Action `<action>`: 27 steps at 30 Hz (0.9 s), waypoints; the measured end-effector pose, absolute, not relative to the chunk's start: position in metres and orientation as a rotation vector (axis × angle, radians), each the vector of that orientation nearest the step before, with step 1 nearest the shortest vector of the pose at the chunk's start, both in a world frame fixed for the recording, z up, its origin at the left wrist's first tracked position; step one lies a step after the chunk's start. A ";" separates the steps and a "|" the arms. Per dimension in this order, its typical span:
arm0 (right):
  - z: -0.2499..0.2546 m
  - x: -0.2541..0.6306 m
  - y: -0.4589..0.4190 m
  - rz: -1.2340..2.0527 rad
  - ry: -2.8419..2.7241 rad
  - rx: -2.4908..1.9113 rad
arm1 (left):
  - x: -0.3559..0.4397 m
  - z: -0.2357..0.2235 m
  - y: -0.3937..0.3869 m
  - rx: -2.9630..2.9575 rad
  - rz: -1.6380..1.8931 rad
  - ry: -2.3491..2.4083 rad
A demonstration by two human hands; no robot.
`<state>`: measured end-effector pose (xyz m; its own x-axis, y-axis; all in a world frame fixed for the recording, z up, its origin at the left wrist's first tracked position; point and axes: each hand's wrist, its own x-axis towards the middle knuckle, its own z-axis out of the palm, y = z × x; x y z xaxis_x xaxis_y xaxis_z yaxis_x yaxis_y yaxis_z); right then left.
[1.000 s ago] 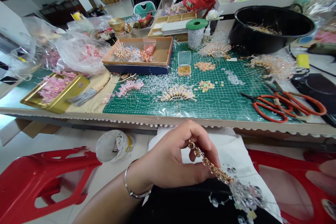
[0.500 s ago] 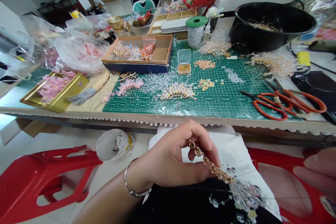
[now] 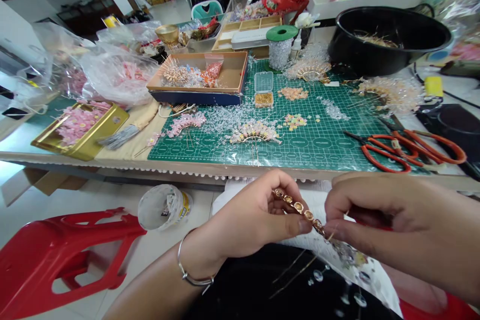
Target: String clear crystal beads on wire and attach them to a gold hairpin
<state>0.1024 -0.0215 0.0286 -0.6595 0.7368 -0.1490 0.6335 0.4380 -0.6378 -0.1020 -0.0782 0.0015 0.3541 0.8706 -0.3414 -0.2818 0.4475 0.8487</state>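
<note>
My left hand (image 3: pixel 251 220), with a silver bangle on its wrist, grips a gold beaded hair ornament (image 3: pixel 299 207) between thumb and fingers over my lap. The ornament is a curved gold band set with round cups. Clear beads (image 3: pixel 318 275) hang from its lower end, and two thin gold prongs stick out below. My right hand (image 3: pixel 401 220) pinches that lower end, at the thin wire and beads; its fingertips partly cover the spot. In front, on the green cutting mat (image 3: pixel 318 147), lie a finished-looking pearly hair ornament (image 3: pixel 254 133) and a pink one (image 3: pixel 186 123).
Orange-handled pliers and scissors (image 3: pixel 403 147) lie at the mat's right. Around the mat stand a black basin (image 3: pixel 390 25), a bead spool (image 3: pixel 279 52), a shallow box (image 3: pixel 195 97) and a gold tin (image 3: pixel 80 150). Below are a red stool (image 3: pixel 71 255) and a white bucket (image 3: pixel 155 210).
My right hand has come in from the right edge and pinched the beaded end of the hair ornament. The left hand has turned the gold band slightly, and its prongs now show.
</note>
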 end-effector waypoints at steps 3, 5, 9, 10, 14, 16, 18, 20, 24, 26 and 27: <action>0.019 0.103 -0.021 1.103 -2.519 -1.330 | -0.102 0.000 -0.078 0.765 0.861 0.928; 0.016 0.105 -0.020 1.086 -2.505 -1.362 | -0.102 -0.001 -0.076 0.751 0.868 0.922; 0.018 0.103 -0.020 1.001 -2.499 -1.276 | -0.103 -0.002 -0.073 0.746 0.865 0.896; 0.018 0.101 -0.020 0.978 -2.499 -1.247 | -0.103 -0.003 -0.073 0.751 0.866 0.892; 0.017 0.098 -0.022 0.909 -2.508 -1.193 | -0.103 -0.004 -0.072 0.772 0.882 0.898; 0.016 0.097 -0.022 0.926 -2.509 -1.181 | -0.102 -0.005 -0.072 0.772 0.887 0.921; 0.017 0.097 -0.021 0.977 -2.489 -1.153 | -0.102 -0.004 -0.071 0.775 0.889 0.944; 0.020 0.097 -0.020 1.046 -2.452 -1.103 | -0.102 -0.003 -0.071 0.777 0.900 0.954; 0.029 0.099 -0.017 1.210 -2.356 -1.011 | -0.102 -0.002 -0.073 0.730 0.943 0.915; 0.033 0.101 -0.016 1.221 -2.314 -1.042 | -0.102 -0.002 -0.074 0.713 0.968 0.902; 0.035 0.103 -0.015 1.176 -2.283 -1.090 | -0.102 -0.002 -0.075 0.710 0.979 0.900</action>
<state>0.1030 -0.0154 0.0350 -0.6426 0.7653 -0.0375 0.4748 0.3594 -0.8034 -0.1023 -0.0748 -0.0021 0.2707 0.9117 -0.3091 -0.3846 0.3967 0.8335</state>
